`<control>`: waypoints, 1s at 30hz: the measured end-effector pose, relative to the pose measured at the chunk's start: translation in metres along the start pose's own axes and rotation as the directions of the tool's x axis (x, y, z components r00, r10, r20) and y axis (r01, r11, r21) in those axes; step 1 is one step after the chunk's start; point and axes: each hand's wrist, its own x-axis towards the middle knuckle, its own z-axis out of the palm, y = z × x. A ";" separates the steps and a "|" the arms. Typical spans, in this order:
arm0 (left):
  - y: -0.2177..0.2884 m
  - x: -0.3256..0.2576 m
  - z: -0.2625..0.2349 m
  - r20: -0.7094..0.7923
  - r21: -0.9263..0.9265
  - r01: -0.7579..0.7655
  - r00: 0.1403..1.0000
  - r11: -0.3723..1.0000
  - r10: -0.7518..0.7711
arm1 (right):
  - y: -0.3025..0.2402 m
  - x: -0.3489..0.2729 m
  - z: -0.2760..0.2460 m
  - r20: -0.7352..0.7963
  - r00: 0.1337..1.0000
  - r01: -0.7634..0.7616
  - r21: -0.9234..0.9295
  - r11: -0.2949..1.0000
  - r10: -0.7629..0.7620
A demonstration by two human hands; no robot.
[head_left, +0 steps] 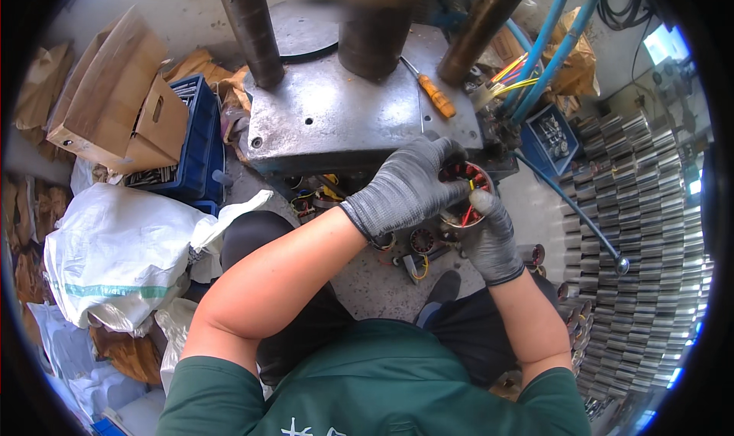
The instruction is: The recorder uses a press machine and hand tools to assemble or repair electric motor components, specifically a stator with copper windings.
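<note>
Just off the front right edge of the steel press bed (344, 126), I hold a motor stator (480, 178) between both hands. It is ring-shaped, with dark red windings inside and short red and yellow leads. My left hand (413, 182), in a grey glove, is closed on its left side, with the thumb across the opening. My right hand (494, 239), gloved alike, grips the lower right side, its thumb by the yellow lead. The gloves hide part of the ring. On the bed lies a screwdriver (436, 96) with an orange handle.
Thick steel columns (258, 35) rise from the bed. A ball-ended lever (589, 222) juts out right, before stacked metal cylinders (638, 245). Left are a cardboard box (115, 103), blue crate (202, 153) and white sack (122, 252). More stators (421, 241) lie on the floor below.
</note>
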 end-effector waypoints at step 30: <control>0.022 -0.029 -0.045 0.100 -0.189 -0.346 0.924 0.919 0.369 | -0.024 0.004 -0.001 0.124 0.982 -0.175 0.305 0.936 0.143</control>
